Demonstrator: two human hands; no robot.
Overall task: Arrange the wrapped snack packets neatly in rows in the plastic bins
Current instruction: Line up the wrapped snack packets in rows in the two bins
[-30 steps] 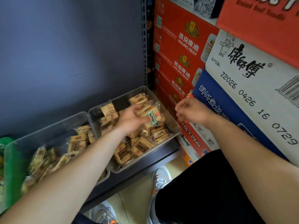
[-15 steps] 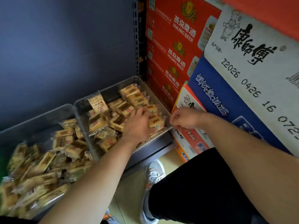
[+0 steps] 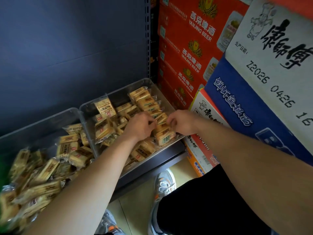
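Packets [image 3: 163, 128] pinched in the narrow grips of your left hand [image 3: 140, 127] and right hand [image 3: 183, 123]: stand them upright, flush against the row [image 3: 147, 103] along the bin [image 3: 122, 95] wall.

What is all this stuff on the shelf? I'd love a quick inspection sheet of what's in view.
Surface: dark shelf carrying two clear bins side by side.
Job's things: packets form a row along the right side of the right bin; the rest lie jumbled there and in the left bin.
Clutter: blurred green thing at the left edge, not identifiable.
Grippers: left hand and right hand pinch packets at the row's near end.
Cables: nothing seen.
Surroundings: beer cartons and noodle cartons stacked on the right; grey back panel; shoes on the floor.
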